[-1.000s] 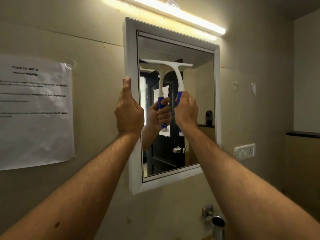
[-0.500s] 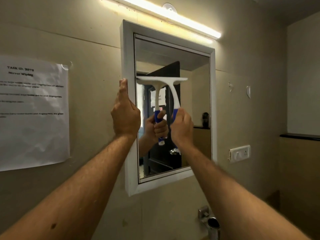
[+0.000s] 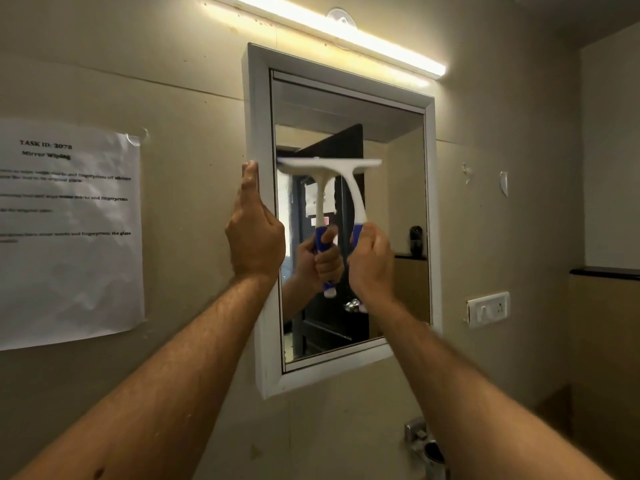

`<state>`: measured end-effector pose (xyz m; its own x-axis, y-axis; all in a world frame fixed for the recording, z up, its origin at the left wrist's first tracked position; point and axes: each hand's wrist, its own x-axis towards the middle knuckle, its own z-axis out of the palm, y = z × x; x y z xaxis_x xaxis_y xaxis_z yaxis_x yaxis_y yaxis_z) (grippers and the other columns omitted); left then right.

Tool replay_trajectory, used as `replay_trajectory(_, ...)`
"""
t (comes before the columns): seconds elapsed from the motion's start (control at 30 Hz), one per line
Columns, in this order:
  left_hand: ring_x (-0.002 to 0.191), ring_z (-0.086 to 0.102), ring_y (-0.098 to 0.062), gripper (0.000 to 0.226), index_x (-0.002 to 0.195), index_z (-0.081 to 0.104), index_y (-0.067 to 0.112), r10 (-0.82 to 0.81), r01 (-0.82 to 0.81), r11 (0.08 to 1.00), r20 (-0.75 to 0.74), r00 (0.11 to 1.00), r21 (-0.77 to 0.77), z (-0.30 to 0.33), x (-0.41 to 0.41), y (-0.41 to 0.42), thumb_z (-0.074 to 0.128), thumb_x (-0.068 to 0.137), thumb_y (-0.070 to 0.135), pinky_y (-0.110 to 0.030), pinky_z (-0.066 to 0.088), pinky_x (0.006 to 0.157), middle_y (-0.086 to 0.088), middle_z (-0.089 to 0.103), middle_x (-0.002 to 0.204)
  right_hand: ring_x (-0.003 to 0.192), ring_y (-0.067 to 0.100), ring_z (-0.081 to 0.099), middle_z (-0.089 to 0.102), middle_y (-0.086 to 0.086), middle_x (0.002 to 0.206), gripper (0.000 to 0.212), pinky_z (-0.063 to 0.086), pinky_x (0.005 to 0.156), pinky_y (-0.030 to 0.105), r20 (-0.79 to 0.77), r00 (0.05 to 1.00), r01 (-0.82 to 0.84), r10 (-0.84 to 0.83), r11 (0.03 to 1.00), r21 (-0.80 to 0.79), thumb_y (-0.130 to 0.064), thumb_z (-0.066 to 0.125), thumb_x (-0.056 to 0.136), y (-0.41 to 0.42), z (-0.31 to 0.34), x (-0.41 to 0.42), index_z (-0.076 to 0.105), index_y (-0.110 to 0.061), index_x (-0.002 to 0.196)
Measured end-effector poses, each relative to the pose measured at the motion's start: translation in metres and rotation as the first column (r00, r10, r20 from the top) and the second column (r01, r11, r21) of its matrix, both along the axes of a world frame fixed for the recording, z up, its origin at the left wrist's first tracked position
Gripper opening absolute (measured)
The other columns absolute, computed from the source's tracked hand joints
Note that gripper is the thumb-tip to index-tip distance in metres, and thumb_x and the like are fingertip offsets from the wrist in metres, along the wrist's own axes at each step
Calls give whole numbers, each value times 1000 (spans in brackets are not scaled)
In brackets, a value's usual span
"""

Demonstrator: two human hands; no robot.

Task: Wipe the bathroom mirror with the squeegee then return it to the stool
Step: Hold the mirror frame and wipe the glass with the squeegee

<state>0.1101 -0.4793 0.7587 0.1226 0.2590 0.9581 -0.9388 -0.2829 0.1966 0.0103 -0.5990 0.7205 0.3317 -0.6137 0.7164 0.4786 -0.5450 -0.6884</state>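
Note:
A white-framed mirror (image 3: 398,161) hangs on the beige wall. My right hand (image 3: 370,261) grips the blue handle of a white squeegee (image 3: 353,188), whose blade lies flat against the glass about halfway up, near the left side. The reflection of the squeegee and hand shows just beside it. My left hand (image 3: 254,230) clasps the mirror's left frame edge, thumb pointing up. The stool is out of view.
A printed paper sheet (image 3: 69,233) is taped to the wall at left. A lit tube light (image 3: 346,29) runs above the mirror. A switch socket (image 3: 488,308) sits right of the mirror, and a metal tap fitting (image 3: 426,445) is below.
The squeegee and my right hand have slid down the glass from near the top to about mid-height. My left hand keeps its hold on the frame.

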Motion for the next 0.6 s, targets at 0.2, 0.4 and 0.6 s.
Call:
replay_trajectory(0.2,129,51,-20,46,148,34,14,29,-29,1000,-2,1000,0,1,4,-2,40,103,11,-22,39,105,-4,45,148,51,-2,50,47,-3,66,31,39,46,12,-28,999,19,-21,998,-56,-30,29,105,-6,-82,0,47,-18,83)
replay_trajectory(0.4,127,52,-14,46,148,34,14,45,-45,999,-5,999,-12,0,3,-1,37,103,9,-4,30,101,-3,47,147,63,9,50,51,-2,72,33,40,57,23,24,998,-58,56,995,78,-42,28,104,0,-13,-2,50,-27,85)
replay_trajectory(0.6,131,48,-16,44,147,36,11,22,-22,999,14,1000,-27,0,2,-1,35,103,12,-16,36,107,-5,48,146,57,6,47,48,-2,68,34,38,53,19,-38,999,-36,38,998,55,-40,26,104,10,-50,-3,47,-26,80)
